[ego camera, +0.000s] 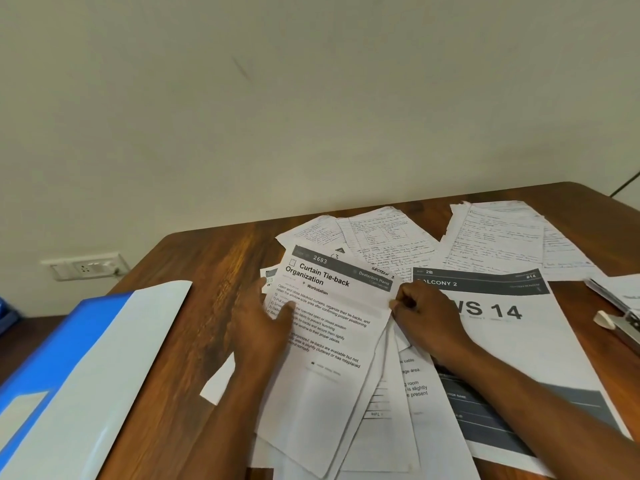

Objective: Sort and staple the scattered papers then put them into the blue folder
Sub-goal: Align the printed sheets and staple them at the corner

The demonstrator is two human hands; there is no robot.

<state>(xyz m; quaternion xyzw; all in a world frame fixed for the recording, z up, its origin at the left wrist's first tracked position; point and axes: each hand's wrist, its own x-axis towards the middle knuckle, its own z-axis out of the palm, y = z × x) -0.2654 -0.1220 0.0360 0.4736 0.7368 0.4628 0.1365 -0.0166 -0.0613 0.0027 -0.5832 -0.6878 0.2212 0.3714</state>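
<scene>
On the table [214, 265] the papers [498, 237] lie scattered and unstapled, the blue folder [62, 344] waits open at the left, the stapler [623, 323] untouched at the right edge, so we are only sorting: our left hand [259, 327] presses flat on the top sheet [329, 327] while our right hand [426, 317] pinches its edge.

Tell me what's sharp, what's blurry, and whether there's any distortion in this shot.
Head view: the Curtain Tie-back sheet reads sharply; the handwritten pages are too soft to read; the stapler is smeared at the right edge; the wide angle bends the table edges; lighting is even.
</scene>
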